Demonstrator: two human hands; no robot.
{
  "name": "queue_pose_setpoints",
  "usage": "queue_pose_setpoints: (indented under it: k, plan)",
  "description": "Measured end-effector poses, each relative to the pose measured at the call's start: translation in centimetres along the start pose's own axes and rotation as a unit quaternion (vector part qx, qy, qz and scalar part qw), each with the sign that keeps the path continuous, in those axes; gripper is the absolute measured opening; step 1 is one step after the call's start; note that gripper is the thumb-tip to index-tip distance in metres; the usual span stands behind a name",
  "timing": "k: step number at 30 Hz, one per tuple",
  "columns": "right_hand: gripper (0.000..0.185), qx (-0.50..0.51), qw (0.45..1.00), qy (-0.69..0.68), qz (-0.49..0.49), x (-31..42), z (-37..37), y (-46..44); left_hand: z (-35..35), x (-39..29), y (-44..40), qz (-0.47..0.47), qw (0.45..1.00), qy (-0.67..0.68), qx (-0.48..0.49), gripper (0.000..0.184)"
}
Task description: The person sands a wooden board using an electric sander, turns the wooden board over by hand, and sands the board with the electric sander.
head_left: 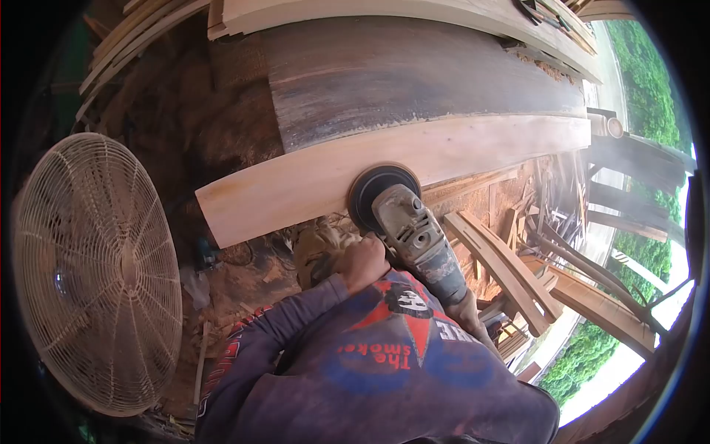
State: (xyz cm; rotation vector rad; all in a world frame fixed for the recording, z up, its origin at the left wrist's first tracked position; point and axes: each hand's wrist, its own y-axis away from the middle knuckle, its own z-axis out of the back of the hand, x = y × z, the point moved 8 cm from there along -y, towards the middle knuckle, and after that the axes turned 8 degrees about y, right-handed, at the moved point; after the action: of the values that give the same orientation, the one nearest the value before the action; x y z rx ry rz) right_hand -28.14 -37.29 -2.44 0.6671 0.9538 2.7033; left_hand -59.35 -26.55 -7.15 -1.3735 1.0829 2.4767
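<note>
A dusty angle grinder [421, 240] with a round black sanding pad [366, 200] rests against a long pale wooden board [296, 181]. My left hand [364, 263] is closed beside the grinder's head, apparently round its side handle, most of which is hidden by the fingers. At the rear of the grinder's body, my right hand [466, 312] is wrapped round the grip, partly covered by my shirt. The pad overlaps the near edge of the board, which runs from lower left to upper right.
Behind the board lies a wide dark panel [421, 74]. A large caged fan [96, 274] stands on the left. Stacked timber [510, 274] and offcuts lie to the right. More planks [407, 13] are at the back, and sawdust covers the ground.
</note>
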Motion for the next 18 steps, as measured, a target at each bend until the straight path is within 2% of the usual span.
queue_pose_setpoints:
  k: [4, 6, 10, 12, 15, 18]
  plan:
    - [0.04, -0.019, 1.0, -0.019, -0.014, -2.9, 1.1, 0.0, -0.4, -2.9, -3.0, -0.009, 1.0, -0.003, -0.007, 0.031]
    - [0.04, -0.03, 0.999, -0.027, -0.021, -4.6, 1.7, -0.1, -1.2, -3.8, -4.9, 0.025, 0.999, -0.013, 0.017, 0.031]
    - [0.04, -0.054, 0.996, -0.015, -0.074, -7.7, 3.9, -0.5, -2.9, -7.7, -8.9, -0.003, 0.998, -0.042, 0.052, 0.033]
    - [0.041, -0.065, 0.992, -0.003, -0.106, -9.6, 5.3, -0.7, -3.2, -10.5, -11.2, -0.01, 0.998, -0.02, 0.053, 0.027]
    - [0.041, -0.072, 0.994, 0.004, -0.087, -10.8, 7.6, -1.7, -4.2, -14.4, -15.2, -0.039, 0.999, -0.022, 0.029, 0.024]
    - [0.037, -0.114, 0.974, -0.126, -0.147, -11.9, 11.6, -3.2, -5.2, -19.5, -19.7, -0.092, 0.993, -0.042, 0.066, 0.023]
